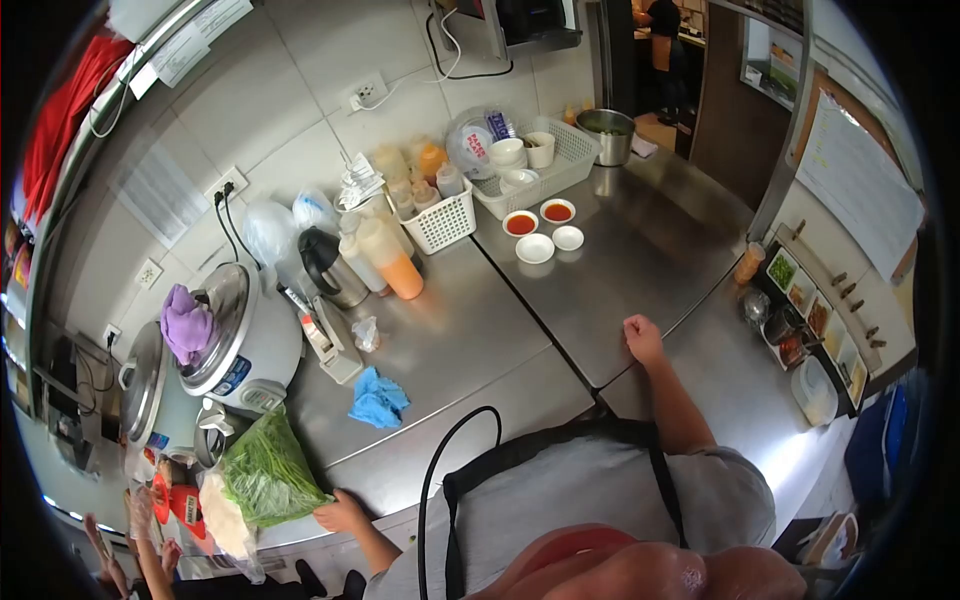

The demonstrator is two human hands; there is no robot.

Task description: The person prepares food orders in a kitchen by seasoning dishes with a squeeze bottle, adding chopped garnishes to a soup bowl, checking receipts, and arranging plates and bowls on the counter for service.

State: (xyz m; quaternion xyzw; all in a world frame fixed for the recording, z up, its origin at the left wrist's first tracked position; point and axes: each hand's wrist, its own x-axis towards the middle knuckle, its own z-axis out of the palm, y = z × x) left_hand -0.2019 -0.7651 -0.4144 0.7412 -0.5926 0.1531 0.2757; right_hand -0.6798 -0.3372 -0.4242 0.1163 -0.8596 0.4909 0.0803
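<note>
My left hand (342,512) is at the lower left by the counter's front edge, its fingers closed on the near corner of a clear plastic bag of long green leaves (268,470). My right hand (643,338) rests as a loose fist on the steel counter (640,240), with nothing visible in it. Beyond that hand stand two small bowls of red sauce, one at the left (520,223) and one at the right (557,211), and two white bowls (535,249) just in front of them. A crumpled blue cloth (379,398) lies left of centre.
Rice cookers (240,335), a kettle (330,265), a tape dispenser (330,345) and bottles (390,260) stand at the left. White baskets (440,222) and a metal pot (605,138) line the back. Food trays (815,320) sit right. Another person's hands (145,515) show at lower left.
</note>
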